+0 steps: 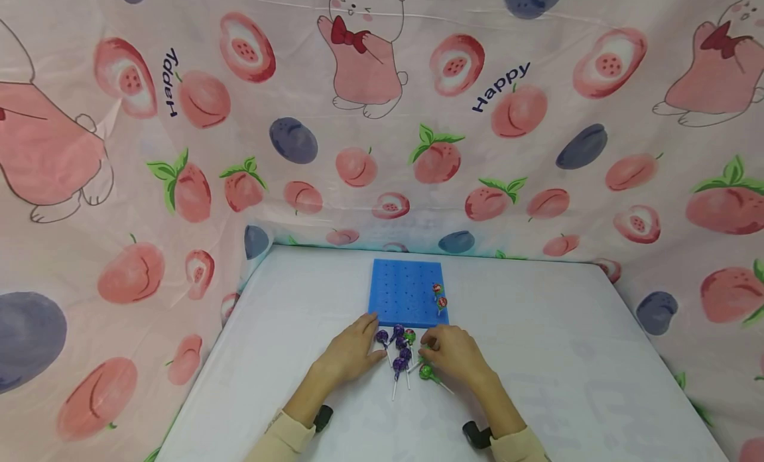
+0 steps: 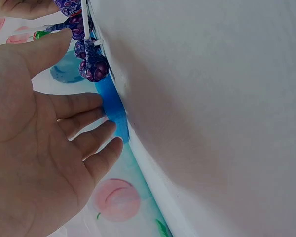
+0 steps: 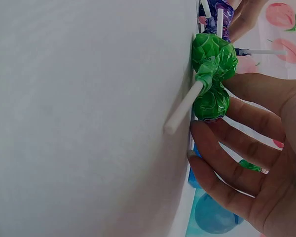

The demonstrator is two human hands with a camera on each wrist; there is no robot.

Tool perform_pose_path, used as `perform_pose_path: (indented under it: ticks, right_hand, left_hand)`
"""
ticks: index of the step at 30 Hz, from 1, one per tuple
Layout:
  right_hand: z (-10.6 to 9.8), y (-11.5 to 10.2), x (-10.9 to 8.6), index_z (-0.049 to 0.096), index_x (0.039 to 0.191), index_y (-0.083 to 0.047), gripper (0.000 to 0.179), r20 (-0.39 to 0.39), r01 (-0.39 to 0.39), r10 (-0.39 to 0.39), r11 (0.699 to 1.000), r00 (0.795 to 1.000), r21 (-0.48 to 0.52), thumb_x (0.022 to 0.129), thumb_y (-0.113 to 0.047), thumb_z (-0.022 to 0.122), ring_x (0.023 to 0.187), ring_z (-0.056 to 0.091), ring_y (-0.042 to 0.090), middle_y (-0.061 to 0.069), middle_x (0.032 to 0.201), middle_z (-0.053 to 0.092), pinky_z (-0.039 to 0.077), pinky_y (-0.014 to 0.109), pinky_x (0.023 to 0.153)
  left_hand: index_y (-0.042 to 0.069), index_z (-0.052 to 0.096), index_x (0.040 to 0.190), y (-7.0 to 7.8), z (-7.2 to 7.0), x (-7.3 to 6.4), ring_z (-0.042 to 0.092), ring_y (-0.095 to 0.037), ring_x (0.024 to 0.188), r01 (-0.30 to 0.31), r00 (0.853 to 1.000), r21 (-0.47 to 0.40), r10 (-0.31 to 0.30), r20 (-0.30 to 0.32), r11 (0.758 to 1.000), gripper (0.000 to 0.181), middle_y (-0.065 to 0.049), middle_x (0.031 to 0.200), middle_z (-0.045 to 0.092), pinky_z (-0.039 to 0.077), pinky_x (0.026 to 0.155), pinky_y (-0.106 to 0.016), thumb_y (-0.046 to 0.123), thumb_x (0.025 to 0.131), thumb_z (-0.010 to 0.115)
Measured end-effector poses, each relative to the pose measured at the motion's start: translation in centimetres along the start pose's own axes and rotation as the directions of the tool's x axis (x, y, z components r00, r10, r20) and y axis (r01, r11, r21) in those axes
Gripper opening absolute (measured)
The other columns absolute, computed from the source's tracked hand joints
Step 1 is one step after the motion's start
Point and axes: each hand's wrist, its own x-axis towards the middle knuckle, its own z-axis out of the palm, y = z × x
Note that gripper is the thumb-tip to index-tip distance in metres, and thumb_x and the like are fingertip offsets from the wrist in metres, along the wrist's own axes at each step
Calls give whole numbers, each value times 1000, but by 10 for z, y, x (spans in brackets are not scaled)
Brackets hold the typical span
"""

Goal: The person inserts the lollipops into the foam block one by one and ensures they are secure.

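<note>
Head: left hand [image 1: 351, 350] at board edge [image 1: 418, 323]

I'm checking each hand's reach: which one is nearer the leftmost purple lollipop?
Left. The left hand is right beside the lollipop, on its left; the right hand is farther off to its right, with other lollipops between.

Lollipops [image 1: 406, 354] lie just in front of the board [image 1: 401, 296]. Two other lollipops [image 1: 442, 302] sit on its right side; patterned fabric [image 1: 382, 134] hangs behind it.

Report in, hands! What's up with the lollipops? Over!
Left hand beside blue board. Right hand at green lollipops, grip unclear. Two lollipops on board. Purple lollipops clustered between hands.
</note>
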Motion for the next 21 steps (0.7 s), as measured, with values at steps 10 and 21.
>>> perform_pose_path:
  ticks: [10, 21]
  right_hand:
    - [0, 4, 1, 79, 93, -18, 10, 13, 23, -23, 999, 1000, 26, 89, -26, 85, 73, 60, 6, -11, 79, 67, 55, 25, 65]
    - [2, 6, 0, 78, 94, -17, 9, 29, 21, -23, 997, 999, 69, 90, -23, 84, 73, 61, 6, -11, 80, 66, 56, 22, 65]
  left_hand:
    - [-4, 42, 156, 0, 0, 0, 37, -35, 152, -7, 1000, 1, 7, -7, 1000, 76, -18, 166, 35, 37, 121, -47, 45, 103, 64]
    - [-5, 42, 155, 0, 1, 1, 39, -35, 151, -14, 1000, 11, 14, -8, 1000, 76, -19, 165, 36, 38, 121, -46, 46, 103, 64]
